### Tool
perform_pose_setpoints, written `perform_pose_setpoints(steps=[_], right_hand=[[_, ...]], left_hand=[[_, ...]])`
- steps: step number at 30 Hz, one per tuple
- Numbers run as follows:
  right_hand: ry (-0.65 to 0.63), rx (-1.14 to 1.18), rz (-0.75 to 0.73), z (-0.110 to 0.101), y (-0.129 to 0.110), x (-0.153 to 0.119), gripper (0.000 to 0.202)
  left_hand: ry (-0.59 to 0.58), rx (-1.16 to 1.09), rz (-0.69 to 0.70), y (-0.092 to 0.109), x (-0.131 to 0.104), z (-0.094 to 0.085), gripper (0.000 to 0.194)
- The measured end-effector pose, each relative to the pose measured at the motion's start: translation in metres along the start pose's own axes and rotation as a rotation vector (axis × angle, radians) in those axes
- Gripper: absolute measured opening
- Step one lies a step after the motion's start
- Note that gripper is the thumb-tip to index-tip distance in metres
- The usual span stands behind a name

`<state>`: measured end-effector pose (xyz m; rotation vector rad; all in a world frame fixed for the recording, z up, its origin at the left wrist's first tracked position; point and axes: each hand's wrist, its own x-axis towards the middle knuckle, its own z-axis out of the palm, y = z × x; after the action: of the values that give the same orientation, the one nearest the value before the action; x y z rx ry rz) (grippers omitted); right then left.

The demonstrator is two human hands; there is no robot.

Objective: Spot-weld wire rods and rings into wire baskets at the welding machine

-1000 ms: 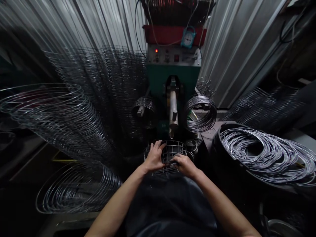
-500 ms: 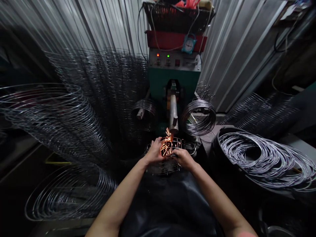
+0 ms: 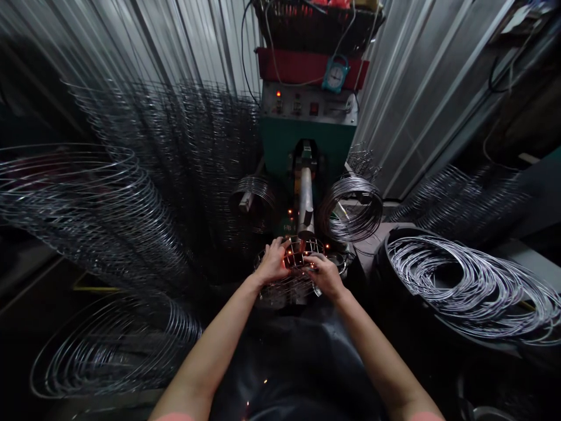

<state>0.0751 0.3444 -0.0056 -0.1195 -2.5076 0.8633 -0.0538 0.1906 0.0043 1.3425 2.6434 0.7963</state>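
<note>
Both hands [image 3: 298, 269] gripping wire basket [image 3: 301, 251]

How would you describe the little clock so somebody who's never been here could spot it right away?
Find the green machine against the corrugated metal wall, straight ahead. Above its gray control panel runs a red band; the clock is at that band's right end. It's light blue with a round dial, unlike the red and gray around it.
</note>
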Motion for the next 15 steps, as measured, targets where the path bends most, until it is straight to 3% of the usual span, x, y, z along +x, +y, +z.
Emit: perform_pose_setpoints(steps=[4,11,15], right_hand=[[0.156,0.112,0.108,-0.004,0.012,-0.005,0.015],[0.182,0.116,0.166,0.000,0.020,0.023,0.032],[0.166,0.082,0.198,0.001,0.020,0.029,0.030]], left_hand=[[0.001,0.023,0.002,-0.005,0.004,0.002,0.096],[-0.029,-0.014,-0.055,-0.010,0.030,-0.008,0.093],[-0.043,-0.016,-0.063,-0.008,0.034,-0.011,0.092]])
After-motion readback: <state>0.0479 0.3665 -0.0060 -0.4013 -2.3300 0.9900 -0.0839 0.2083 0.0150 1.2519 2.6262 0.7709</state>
